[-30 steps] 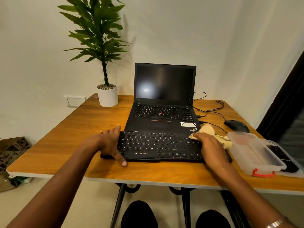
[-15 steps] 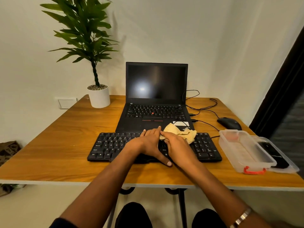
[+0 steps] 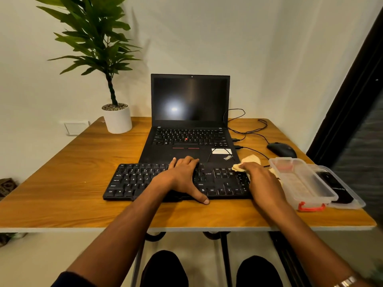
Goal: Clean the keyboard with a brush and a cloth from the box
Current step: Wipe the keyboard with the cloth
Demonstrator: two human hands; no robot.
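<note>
My left hand (image 3: 182, 179) lies flat on the keyboard (image 3: 145, 181), steadying it; my right hand (image 3: 263, 183) grips the cloth (image 3: 249, 161) at the number pad. Wiping underway; next, I judge, a leftward sweep.

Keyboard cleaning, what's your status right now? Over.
Left hand flat on black keyboard, steadying. Right hand grips crumpled yellow cloth at its right end. Clear plastic box alongside; nothing blocking.
</note>
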